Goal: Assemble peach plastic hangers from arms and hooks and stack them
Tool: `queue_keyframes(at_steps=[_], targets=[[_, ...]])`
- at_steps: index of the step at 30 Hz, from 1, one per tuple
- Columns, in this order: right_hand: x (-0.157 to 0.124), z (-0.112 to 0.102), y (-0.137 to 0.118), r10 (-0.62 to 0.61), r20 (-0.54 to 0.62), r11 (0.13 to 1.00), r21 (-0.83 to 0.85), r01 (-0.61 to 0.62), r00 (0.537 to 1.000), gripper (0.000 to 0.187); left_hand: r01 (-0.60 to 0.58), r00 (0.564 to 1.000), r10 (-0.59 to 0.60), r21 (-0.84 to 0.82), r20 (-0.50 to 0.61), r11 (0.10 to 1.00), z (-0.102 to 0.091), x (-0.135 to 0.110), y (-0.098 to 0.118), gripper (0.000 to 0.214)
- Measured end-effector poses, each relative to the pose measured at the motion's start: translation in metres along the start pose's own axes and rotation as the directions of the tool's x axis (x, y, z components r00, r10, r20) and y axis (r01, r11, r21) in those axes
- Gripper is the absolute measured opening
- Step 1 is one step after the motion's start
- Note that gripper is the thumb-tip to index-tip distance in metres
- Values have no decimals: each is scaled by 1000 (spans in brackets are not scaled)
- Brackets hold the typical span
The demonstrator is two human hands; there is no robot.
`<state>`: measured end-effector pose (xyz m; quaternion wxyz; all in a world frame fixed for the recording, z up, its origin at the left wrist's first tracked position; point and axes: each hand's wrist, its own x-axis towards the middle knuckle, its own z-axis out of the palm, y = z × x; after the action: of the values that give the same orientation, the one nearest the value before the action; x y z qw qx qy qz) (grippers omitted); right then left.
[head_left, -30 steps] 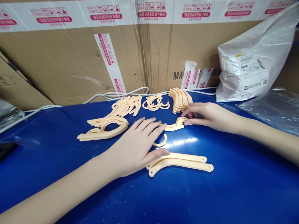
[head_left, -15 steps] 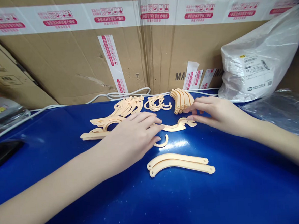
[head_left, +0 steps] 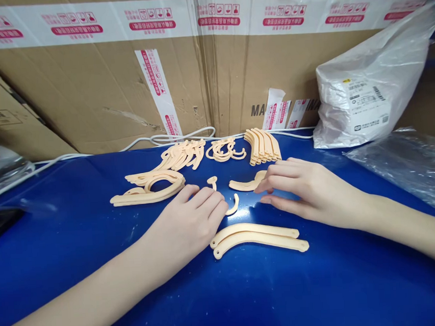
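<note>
On the glossy blue counter (head_left: 77, 230) the left hand (head_left: 186, 224) lies flat, grip open and empty, fingertips just beside a small peach plastic hook (head_left: 235, 204). Two long curved peach plastic strips (head_left: 259, 236) lie near it. The right hand (head_left: 304, 192), grip loosely curled, rests its fingertips on a short curved peach plastic piece (head_left: 244, 185) without enclosing it.

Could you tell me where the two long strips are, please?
In the head view, the long strips lie centred on the table, between the left hand and right hand, nearer the camera.
</note>
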<state>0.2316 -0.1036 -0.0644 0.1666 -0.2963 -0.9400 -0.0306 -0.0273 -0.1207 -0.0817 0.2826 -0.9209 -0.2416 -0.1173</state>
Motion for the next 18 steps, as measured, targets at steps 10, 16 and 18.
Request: queue_keyframes(at_steps=[10,16,18], targets=[[5,15,-9,68,-147,991,123,-50,987,39,-73,988,68,-33,-141,997,-12,0,3,33],[7,12,-17,-39,-92,992,115,49,995,35,-203,956,180,-79,-230,976,-19,-4,13,28],[7,9,-17,-47,-106,984,165,64,993,28,-218,954,191,-95,-232,971,-20,-4,13,26]])
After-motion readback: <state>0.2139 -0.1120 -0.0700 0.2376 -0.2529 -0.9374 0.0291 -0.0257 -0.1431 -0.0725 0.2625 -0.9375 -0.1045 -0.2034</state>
